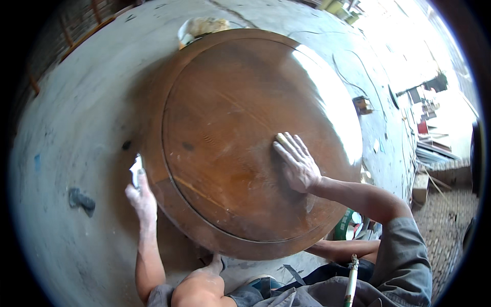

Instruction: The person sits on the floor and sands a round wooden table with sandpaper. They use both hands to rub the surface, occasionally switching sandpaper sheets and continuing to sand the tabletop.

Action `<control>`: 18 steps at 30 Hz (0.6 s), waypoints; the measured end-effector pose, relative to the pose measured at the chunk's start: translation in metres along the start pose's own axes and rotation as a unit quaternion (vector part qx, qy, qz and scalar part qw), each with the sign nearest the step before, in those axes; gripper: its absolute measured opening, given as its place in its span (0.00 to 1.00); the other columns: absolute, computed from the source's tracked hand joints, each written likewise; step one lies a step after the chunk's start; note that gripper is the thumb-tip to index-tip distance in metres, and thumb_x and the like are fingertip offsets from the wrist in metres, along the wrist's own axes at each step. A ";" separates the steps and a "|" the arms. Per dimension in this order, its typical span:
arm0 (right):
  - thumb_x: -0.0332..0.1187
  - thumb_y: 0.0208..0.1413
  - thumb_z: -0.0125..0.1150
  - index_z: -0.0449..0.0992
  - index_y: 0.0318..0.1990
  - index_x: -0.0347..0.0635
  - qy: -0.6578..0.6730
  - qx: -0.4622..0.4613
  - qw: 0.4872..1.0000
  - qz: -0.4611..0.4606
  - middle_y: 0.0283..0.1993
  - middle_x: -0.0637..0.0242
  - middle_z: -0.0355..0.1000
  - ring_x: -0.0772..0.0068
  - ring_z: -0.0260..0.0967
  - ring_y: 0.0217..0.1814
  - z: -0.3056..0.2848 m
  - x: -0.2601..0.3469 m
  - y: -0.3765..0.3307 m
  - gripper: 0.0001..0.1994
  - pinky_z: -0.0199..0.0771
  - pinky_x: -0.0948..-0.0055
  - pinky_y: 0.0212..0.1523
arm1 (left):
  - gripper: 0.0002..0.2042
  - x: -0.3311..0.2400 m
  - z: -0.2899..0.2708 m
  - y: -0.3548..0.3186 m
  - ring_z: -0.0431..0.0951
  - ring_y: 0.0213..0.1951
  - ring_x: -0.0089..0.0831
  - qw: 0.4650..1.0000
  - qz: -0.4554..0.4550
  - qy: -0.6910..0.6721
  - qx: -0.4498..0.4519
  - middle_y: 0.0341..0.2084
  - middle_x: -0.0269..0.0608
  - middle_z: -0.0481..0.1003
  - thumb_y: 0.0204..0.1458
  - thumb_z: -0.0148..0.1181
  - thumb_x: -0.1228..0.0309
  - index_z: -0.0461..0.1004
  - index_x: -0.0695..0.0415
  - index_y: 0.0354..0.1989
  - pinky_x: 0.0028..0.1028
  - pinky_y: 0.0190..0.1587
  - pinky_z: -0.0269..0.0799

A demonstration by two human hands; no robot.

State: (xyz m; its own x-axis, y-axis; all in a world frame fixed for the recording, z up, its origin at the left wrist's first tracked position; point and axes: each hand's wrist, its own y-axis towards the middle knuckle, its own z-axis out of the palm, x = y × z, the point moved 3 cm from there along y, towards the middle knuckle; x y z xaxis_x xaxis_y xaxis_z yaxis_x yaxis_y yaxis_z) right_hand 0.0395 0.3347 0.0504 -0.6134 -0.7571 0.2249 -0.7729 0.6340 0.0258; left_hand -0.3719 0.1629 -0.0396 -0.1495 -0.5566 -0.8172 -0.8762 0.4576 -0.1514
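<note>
A round wooden tabletop (245, 138) fills the middle of the view, brown and glossy, with a raised rim band running around a flat inner disc. Glare from the right washes out its far right edge. It lies over a grey concrete floor (87, 102) that shows on the left and far sides.

The right hand (295, 165) lies flat on the inner disc, right of centre, fingers spread a little and pointing toward the far left. Under the fingertips sits a small pale pad (281, 138), pressed against the wood; what it is made of cannot be told. The forearm runs from the hand down to the near right, into a grey sleeve (409, 245).

The left hand (140, 197) is at the left rim of the tabletop, closed around a small white piece (136, 170) that sticks out above the fingers and touches the rim band. The left forearm comes up from the near edge.

A bent knee (202, 286) shows at the near edge, just under the tabletop's near rim. A pale tube (351, 281) stands upright near the right of the lap.

On the floor to the left lies a dark lump (82, 200). Beyond the far rim of the tabletop sits a pale heap (202, 26). To the right of the tabletop, a small brown box (363, 105) rests on the floor, and a green container (347, 225) shows under the right forearm.
</note>
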 end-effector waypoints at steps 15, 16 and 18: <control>0.28 0.55 0.54 0.59 0.73 0.37 -0.009 0.009 1.000 0.014 0.80 0.50 0.51 0.51 0.42 0.84 0.005 -0.005 -0.011 0.35 0.38 0.47 0.82 | 0.35 -0.017 0.020 0.056 0.64 0.67 0.40 0.951 -0.051 -0.241 0.188 0.66 0.58 0.63 0.64 0.61 0.55 0.55 0.72 0.66 0.38 0.71 0.57; 0.27 0.55 0.53 0.59 0.73 0.37 -0.010 0.011 1.000 0.012 0.80 0.50 0.51 0.50 0.42 0.84 0.006 -0.004 -0.008 0.35 0.38 0.47 0.82 | 0.33 -0.017 -0.006 0.016 0.63 0.69 0.42 0.950 -0.070 -0.254 0.168 0.67 0.60 0.62 0.64 0.62 0.58 0.56 0.73 0.64 0.40 0.73 0.55; 0.27 0.55 0.52 0.58 0.74 0.37 -0.013 0.012 1.000 0.004 0.80 0.50 0.50 0.50 0.42 0.84 0.005 -0.001 -0.003 0.35 0.37 0.47 0.82 | 0.32 0.007 -0.028 -0.017 0.63 0.69 0.43 0.941 -0.063 -0.302 0.139 0.67 0.61 0.62 0.64 0.62 0.61 0.55 0.74 0.64 0.42 0.74 0.55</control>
State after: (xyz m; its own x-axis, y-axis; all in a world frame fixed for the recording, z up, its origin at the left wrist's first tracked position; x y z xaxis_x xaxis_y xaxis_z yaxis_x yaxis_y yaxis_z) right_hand 0.0414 0.3325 0.0448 -0.6232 -0.7563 0.1991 -0.7717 0.6360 0.0003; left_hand -0.3705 0.1314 -0.0274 0.3093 -0.1610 -0.9372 -0.7031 0.6248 -0.3394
